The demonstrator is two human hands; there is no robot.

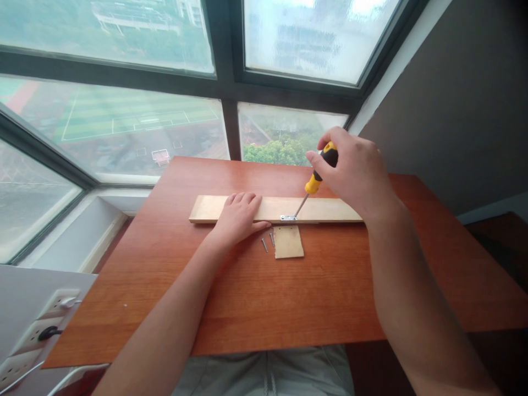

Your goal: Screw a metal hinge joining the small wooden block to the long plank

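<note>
Here, one screwdriver (315,181), two screws (264,245) (maybe more).

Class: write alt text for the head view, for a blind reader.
The right hand holds a yellow screwdriver, tip on a metal plate at the edge of a long wooden board; the left hand lies flat on it. Two screws and a small wooden piece lie nearby on the table.
</note>
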